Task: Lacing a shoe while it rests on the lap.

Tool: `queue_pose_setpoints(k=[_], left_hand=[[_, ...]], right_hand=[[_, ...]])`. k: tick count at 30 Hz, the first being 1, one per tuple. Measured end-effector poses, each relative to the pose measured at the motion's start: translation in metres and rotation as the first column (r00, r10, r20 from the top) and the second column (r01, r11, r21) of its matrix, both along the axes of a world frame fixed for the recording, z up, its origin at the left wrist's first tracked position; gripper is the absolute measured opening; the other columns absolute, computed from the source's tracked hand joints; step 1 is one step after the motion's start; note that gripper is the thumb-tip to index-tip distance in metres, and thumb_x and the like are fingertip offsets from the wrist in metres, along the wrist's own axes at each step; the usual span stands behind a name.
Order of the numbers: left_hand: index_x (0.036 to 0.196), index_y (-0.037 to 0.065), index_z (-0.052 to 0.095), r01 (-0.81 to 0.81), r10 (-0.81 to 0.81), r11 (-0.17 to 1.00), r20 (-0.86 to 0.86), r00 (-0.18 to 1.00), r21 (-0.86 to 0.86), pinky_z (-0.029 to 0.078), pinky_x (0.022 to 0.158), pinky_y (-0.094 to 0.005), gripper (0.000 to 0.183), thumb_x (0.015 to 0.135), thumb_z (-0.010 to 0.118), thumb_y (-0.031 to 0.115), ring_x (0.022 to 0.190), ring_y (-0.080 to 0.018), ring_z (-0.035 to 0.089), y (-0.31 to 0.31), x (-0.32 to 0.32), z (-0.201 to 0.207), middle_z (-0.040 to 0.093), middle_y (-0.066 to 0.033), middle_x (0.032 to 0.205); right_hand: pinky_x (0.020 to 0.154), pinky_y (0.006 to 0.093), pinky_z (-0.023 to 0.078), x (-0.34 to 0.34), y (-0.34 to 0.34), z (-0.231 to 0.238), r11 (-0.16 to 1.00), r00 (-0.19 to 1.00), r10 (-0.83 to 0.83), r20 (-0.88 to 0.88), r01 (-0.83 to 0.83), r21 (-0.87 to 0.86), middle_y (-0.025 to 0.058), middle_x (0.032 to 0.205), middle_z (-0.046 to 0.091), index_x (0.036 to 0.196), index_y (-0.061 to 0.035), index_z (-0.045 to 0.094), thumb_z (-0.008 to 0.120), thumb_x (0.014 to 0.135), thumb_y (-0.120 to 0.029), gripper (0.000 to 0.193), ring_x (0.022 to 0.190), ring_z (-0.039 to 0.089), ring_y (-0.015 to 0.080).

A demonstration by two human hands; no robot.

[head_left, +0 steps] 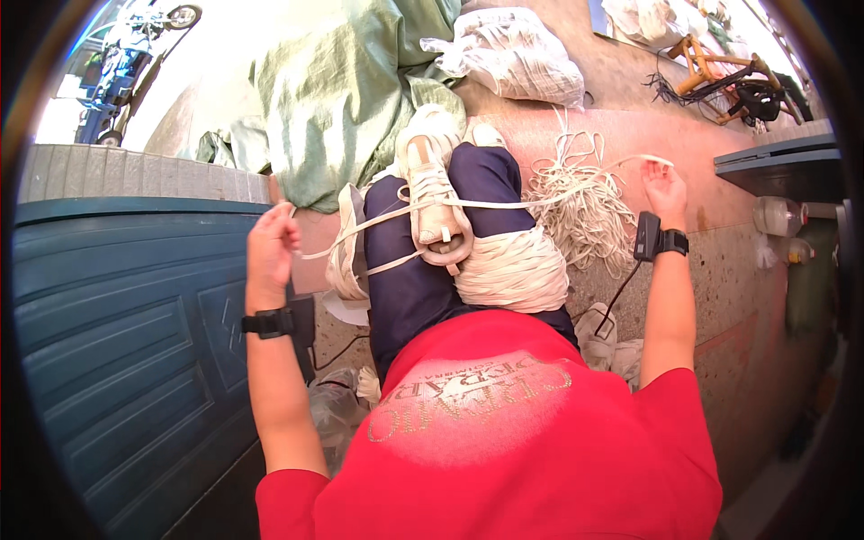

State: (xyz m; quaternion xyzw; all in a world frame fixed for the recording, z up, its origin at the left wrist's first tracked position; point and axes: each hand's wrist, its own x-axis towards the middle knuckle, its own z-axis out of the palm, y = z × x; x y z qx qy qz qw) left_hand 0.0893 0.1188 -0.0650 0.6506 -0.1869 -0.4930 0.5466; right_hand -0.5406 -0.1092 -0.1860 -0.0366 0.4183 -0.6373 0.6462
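A beige sneaker point(434, 216) lies across my lap, its heel opening toward me and pale laces threaded in its front part. Out to the left, my left hand point(273, 241) is closed with its fingertips pinched on a pale shoelace point(340, 237) that runs to the sneaker. Farther to the right, my right hand point(664, 187) is raised, its fingers closed on the end of another shoelace point(576, 191) stretched from the shoe. A thick bundle of laces point(513, 270) rests on my right thigh. Another pale shoe point(346, 247) stands beside my left leg.
A tangled heap of laces point(583, 205) lies to the right of my legs. Ahead are a green tarp point(337, 90) and a white plastic sack point(517, 58). A blue door panel point(135, 342) borders the left. More shoes point(596, 335) sit by my right hip. A wooden stool point(720, 76) stands far right.
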Motion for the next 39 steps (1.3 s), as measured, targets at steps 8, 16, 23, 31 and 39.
queue_pose_setpoints(k=[8, 16, 23, 31, 39], left_hand=[[0.087, 0.007, 0.051, 0.282, -0.281, 0.941, -0.033, 0.959, 0.186, 0.036, 0.042, -0.0175, 0.007, 0.087, 0.051, 0.013, 0.048, -0.0058, 0.046, -0.024, -0.1, -0.014, 0.052, -0.0001, 0.065], [0.089, 0.003, 0.054, 0.373, -0.428, 0.904, 0.399, 0.811, 0.21, 0.03, 0.046, -0.0174, 0.017, 0.089, 0.051, 0.02, 0.052, -0.0014, 0.037, -0.048, -0.137, -0.03, 0.046, 0.0052, 0.063], [0.089, 0.003, 0.054, 0.324, -0.375, 0.925, 0.344, 0.861, 0.198, 0.03, 0.045, -0.0174, 0.018, 0.089, 0.051, 0.02, 0.051, -0.0021, 0.038, -0.036, -0.143, -0.029, 0.046, 0.0049, 0.061], [0.089, 0.003, 0.053, 0.292, -0.324, 0.941, 0.208, 0.923, 0.168, 0.032, 0.044, -0.0177, 0.017, 0.088, 0.052, 0.02, 0.049, -0.0026, 0.039, -0.035, -0.137, -0.027, 0.047, 0.0041, 0.06], [0.087, 0.003, 0.053, 0.255, -0.278, 0.957, 0.187, 0.942, 0.14, 0.03, 0.041, -0.0168, 0.017, 0.087, 0.054, 0.02, 0.045, -0.0024, 0.037, -0.036, -0.134, -0.022, 0.046, 0.0045, 0.058]], right_hand=[[0.046, 0.0217, 0.03, 0.024, -0.016, 0.052, 0.77, 0.905, 0.302, -0.299, -0.417, -0.484, -0.0017, 0.06, 0.035, 0.071, -0.0104, 0.039, 0.042, 0.089, -0.018, 0.02, 0.05, 0.034, 0.0092], [0.047, 0.0199, 0.034, 0.255, 0.082, 0.075, 0.275, 0.044, 0.669, -0.742, -0.942, 0.193, -0.0026, 0.062, 0.052, 0.087, -0.0057, 0.059, 0.056, 0.084, -0.024, 0.018, 0.055, 0.044, 0.0038], [0.065, 0.0372, 0.047, 0.32, 0.086, 0.081, 0.277, -0.049, 0.039, -0.998, -0.959, 0.058, 0.0167, 0.078, 0.061, 0.099, -0.0057, 0.057, 0.056, 0.075, -0.01, 0.024, 0.076, 0.06, 0.0315], [0.049, 0.0305, 0.049, 0.338, 0.086, 0.087, -0.005, -0.202, -0.573, -0.794, -0.968, 0.25, 0.0082, 0.067, 0.058, 0.085, -0.0042, 0.05, 0.054, 0.073, -0.01, 0.013, 0.059, 0.063, 0.0218], [0.057, 0.0369, 0.048, 0.326, 0.077, 0.089, 0.343, -0.273, -0.223, -0.936, -0.921, 0.187, 0.0131, 0.072, 0.059, 0.09, -0.0032, 0.05, 0.057, 0.07, -0.007, 0.022, 0.067, 0.062, 0.0296]])
